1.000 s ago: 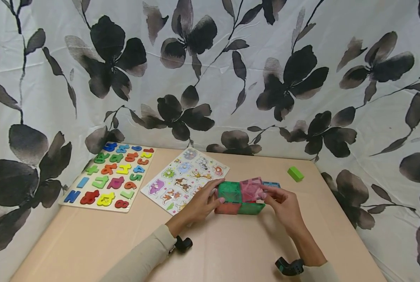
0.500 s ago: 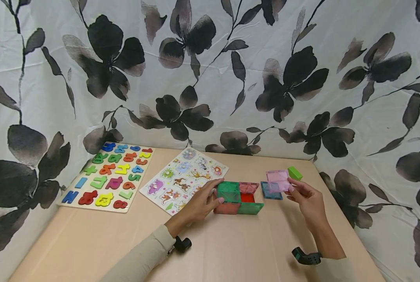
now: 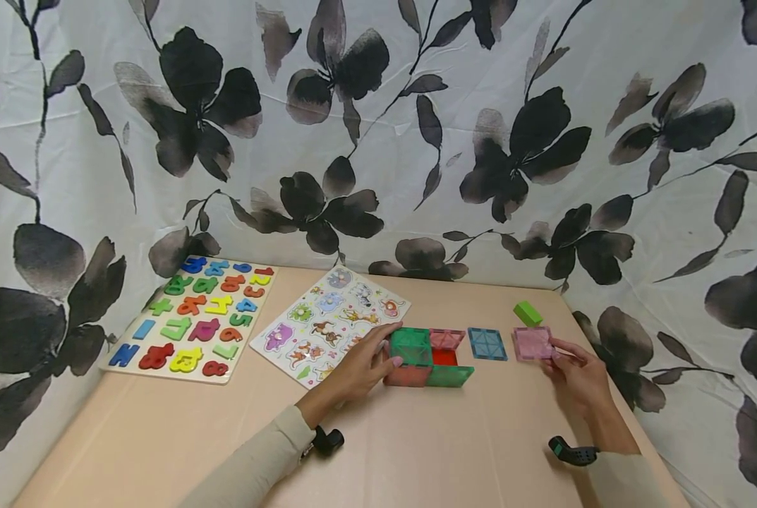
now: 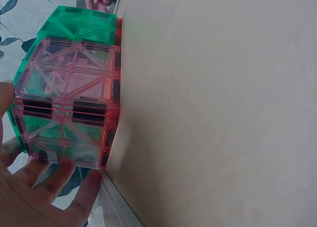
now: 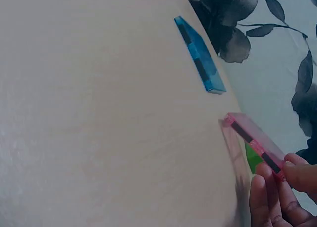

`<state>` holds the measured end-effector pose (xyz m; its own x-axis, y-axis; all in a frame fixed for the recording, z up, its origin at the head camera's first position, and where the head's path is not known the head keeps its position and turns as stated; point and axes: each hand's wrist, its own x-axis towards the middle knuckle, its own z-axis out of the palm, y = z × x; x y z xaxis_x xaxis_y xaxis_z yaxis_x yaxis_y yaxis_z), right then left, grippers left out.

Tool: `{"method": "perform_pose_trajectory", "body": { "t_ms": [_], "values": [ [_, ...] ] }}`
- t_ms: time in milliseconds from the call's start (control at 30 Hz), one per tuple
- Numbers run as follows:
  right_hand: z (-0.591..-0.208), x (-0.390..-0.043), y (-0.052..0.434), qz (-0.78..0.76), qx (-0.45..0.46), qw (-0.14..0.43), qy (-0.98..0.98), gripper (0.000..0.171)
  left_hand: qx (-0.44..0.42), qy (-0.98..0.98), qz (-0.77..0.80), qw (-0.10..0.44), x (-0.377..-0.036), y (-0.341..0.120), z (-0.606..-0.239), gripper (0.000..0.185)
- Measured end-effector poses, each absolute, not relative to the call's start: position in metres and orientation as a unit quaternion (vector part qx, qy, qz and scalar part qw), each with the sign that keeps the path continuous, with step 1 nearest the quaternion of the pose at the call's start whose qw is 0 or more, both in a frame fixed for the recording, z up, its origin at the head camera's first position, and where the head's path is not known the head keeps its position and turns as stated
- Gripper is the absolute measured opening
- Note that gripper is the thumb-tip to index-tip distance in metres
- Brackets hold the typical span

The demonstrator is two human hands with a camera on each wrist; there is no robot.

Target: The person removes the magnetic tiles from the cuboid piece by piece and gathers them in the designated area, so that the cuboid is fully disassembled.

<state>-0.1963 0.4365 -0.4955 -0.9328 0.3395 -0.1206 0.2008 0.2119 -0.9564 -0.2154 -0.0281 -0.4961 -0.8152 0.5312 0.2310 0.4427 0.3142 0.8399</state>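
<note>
A box of see-through magnetic tiles point(image 3: 410, 346) in green, red and pink stands mid-table, its right half uncovered on top and showing a red floor. My left hand point(image 3: 362, 367) grips its left end, the thumb on the near side; the left wrist view has the fingertips point(image 4: 91, 185) against the box's pink end tile point(image 4: 69, 78). Between thumb and fingers, my right hand point(image 3: 583, 381) pinches a pink magnetic tile point(image 3: 532, 343) by its right edge. In the right wrist view this tile is tilted low over the table. A blue magnetic tile point(image 3: 487, 344) lies flat between box and pink tile.
A green block point(image 3: 528, 313) lies just behind the pink tile. To the left are a board of coloured letters and numbers point(image 3: 190, 321) and a sheet of animal pictures point(image 3: 324, 321), partly behind my left hand. A flower-patterned cloth point(image 3: 416, 162) hangs behind the table.
My right hand has lifted the pink tile off the box's right half, carried it right past the blue tile and lowered it near the green block. My left hand has stayed on the box.
</note>
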Motion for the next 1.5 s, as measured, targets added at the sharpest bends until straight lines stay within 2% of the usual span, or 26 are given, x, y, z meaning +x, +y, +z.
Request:
{"method": "perform_pose_trajectory", "body": {
  "t_ms": [200,400,533,700,1000,1233,1500],
  "values": [
    [-0.504,-0.202,0.438,0.553,-0.188,0.04,-0.811,0.044,0.3,0.809,0.504,0.044,-0.215,-0.028,-0.498,0.065],
    [-0.501,-0.194,0.428,0.386,-0.182,0.072,-0.901,0.037,0.303,0.808,0.504,0.042,-0.214,-0.029,-0.499,0.065],
    [-0.488,-0.182,0.411,0.32,-0.131,0.098,-0.933,0.037,0.301,0.808,0.504,0.041,-0.214,-0.029,-0.499,0.065],
    [-0.469,-0.171,0.378,0.329,-0.028,0.107,-0.938,0.037,0.303,0.808,0.504,0.041,-0.214,-0.03,-0.498,0.065],
    [-0.456,-0.164,0.321,0.37,0.139,0.046,-0.917,0.035,0.3,0.806,0.509,0.041,-0.214,-0.028,-0.499,0.064],
    [-0.46,-0.163,0.292,0.322,0.176,0.076,-0.927,0.029,0.304,0.804,0.509,0.044,-0.213,-0.028,-0.499,0.064],
    [-0.466,-0.162,0.286,0.326,0.171,0.103,-0.924,0.023,0.305,0.807,0.504,0.037,-0.212,-0.03,-0.501,0.064]
  ]
}}
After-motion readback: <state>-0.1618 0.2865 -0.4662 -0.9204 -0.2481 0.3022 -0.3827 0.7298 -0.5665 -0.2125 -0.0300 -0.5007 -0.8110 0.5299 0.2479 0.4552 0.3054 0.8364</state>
